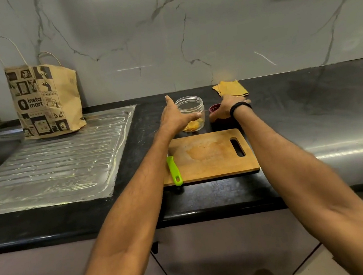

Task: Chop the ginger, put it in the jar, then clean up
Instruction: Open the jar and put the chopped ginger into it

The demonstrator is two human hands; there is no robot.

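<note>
Presently both arms reach forward over the black counter [206, 195] toward its back edge.

Left hand [174, 117]: spread wide at the clear plastic jar [191, 106]. The index finger points up beside the jar's left shoulder and the thumb lies across its front wall. The fingers are nearly straight, and no closed grasp is evident. Whether the palm touches the jar cannot be determined.

Right hand [225, 109]: set palm-down on a dark red lid [214, 108], which lies on the counter just right of the jar. The fingers curl down round the lid's near-left edge and hold it, and only a small arc of the lid shows past the knuckles. A black band [240, 107] circles the wrist.

Ginger [192, 125]: pale yellow cut pieces sit at the bottom of the jar. The jar stands upright with its mouth uncovered, just behind the far edge of the wooden cutting board [210, 159].

Board: lies flat, handle slot to the right, with a pale damp-looking stain at its centre. A knife with a green handle [175, 171] rests on the board's left end, handle toward the viewer. Its blade is mostly hidden behind the left forearm.

Other items: a folded yellow cloth [230, 89] lies against the wall behind the right hand. A printed paper bag [45, 101] stands on the steel drainboard [53, 160] at left, well apart from the board.
</note>
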